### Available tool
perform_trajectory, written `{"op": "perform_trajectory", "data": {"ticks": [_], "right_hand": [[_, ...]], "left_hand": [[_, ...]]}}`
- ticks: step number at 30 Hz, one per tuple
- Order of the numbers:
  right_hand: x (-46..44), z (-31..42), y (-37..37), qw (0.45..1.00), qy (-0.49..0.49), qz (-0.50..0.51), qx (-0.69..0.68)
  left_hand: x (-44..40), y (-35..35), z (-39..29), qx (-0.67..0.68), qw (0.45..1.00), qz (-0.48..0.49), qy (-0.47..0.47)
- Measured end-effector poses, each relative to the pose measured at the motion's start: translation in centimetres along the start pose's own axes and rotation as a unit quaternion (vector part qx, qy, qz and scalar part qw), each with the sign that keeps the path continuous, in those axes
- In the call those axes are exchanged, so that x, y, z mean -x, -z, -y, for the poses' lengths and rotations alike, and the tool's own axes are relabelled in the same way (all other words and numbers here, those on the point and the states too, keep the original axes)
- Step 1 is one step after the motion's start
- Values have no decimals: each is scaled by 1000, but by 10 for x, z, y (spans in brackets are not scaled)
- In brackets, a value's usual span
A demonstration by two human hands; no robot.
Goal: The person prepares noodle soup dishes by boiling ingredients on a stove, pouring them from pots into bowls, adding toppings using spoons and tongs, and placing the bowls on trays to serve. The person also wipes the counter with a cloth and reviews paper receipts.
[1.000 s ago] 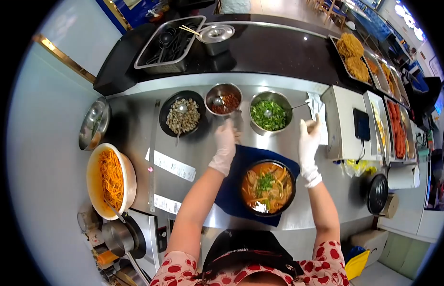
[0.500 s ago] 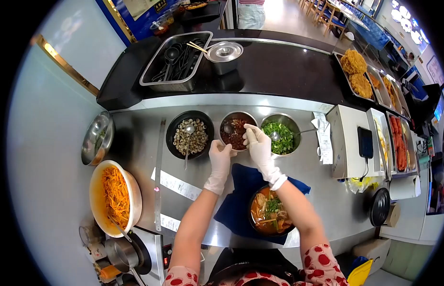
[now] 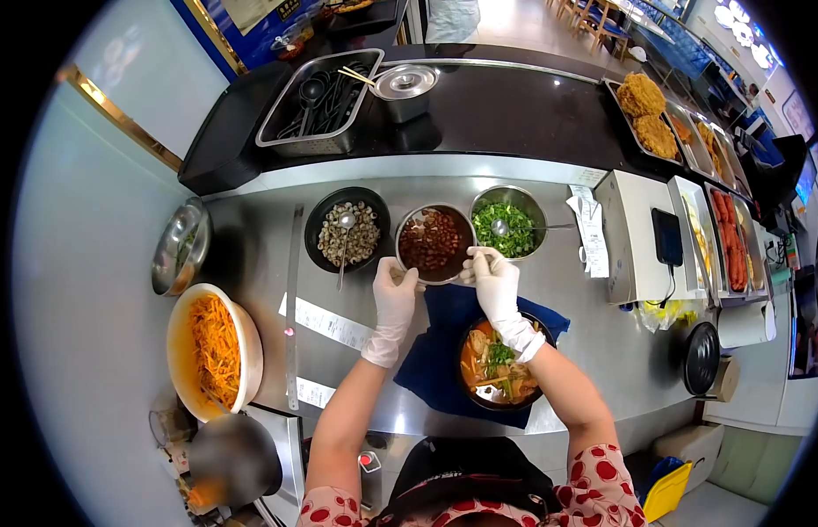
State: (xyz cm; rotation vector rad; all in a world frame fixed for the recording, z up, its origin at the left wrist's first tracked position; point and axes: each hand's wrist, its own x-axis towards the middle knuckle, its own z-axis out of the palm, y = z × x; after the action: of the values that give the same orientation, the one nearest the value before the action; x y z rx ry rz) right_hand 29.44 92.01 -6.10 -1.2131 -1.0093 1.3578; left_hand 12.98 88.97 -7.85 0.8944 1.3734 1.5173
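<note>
My left hand (image 3: 395, 300), in a white glove, grips the lower left rim of a metal bowl of reddish-brown peanuts (image 3: 431, 241). On the bowl's right rim, the gloved fingers of my right hand (image 3: 494, 283) are closed. The bowl's opening faces me a little. To its left sits a black bowl of small pale ring-shaped pieces (image 3: 356, 230) with a spoon in it. A metal bowl of chopped green onion (image 3: 512, 224), also with a spoon, stands to the right. Under my right wrist, a black bowl of soup (image 3: 499, 369) rests on a dark blue cloth (image 3: 427, 351).
A large bowl of orange shreds (image 3: 251, 351) and a metal bowl (image 3: 180, 246) stand at left. Paper slips (image 3: 325, 321) lie on the steel counter. Behind is a raised black ledge (image 3: 506, 110) with a utensil tray (image 3: 339, 140). A blurred dark pan (image 3: 238, 461) is lower left.
My right hand has come down from over the peanuts to the bowl's right rim. The spoon no longer shows in that bowl, which now faces me more. The pan at lower left has shifted and blurred.
</note>
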Motion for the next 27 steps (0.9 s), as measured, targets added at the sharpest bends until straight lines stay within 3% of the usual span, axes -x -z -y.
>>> {"op": "perform_trajectory", "data": {"ticks": [2,7,10,21,27], "right_hand": [[0,5,6,998,-30,-18,-55],[14,9,15,996,7,-22,-81],[20,7,21,998,51,-25,-22],[37,25,53,995,43,-37,-76],[84,56,91,998,18,-46,-28]], "left_hand": [[8,0,-3,6,1000,0,1],[24,-4,-10,16,1000,4,8],[29,-4,-9,8,1000,9,3],[40,-7,-4,-1,1000,8,11],[45,-4,1,-40,999,8,12]]}}
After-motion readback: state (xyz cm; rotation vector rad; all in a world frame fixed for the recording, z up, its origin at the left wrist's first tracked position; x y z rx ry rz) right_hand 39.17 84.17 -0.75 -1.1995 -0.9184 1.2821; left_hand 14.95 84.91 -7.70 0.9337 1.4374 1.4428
